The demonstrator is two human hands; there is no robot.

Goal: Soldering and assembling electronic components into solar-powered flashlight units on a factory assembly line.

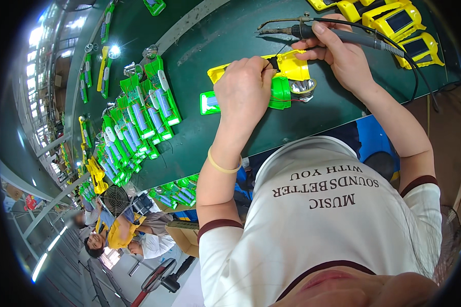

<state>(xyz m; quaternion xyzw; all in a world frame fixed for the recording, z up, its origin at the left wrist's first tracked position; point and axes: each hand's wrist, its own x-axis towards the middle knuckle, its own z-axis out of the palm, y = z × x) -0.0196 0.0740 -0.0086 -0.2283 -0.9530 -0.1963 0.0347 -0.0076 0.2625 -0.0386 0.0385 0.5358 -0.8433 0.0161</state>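
My right hand [351,64] grips a soldering iron [351,37] with a thin metal tube along its top, its tip pointing left. Lower fingers of that hand touch the right end of a yellow plastic lamp casing [294,67]. Over the casing's middle, my left hand [242,88] is closed, thumb and forefinger pinched by a small black part; what lies between the fingertips is hidden. Just below sits a green lamp casing [280,92] with thin red wires, partly covered by the left hand. A round silver reflector [303,88] adjoins its right end.
Many green casings [138,115] with blue cells and reflectors are piled left on the dark green bench [189,56]. Yellow casings with dark panels [398,21] lie at the far right. The iron's black cable [420,77] hangs over the right edge. Co-workers [120,230] sit farther left.
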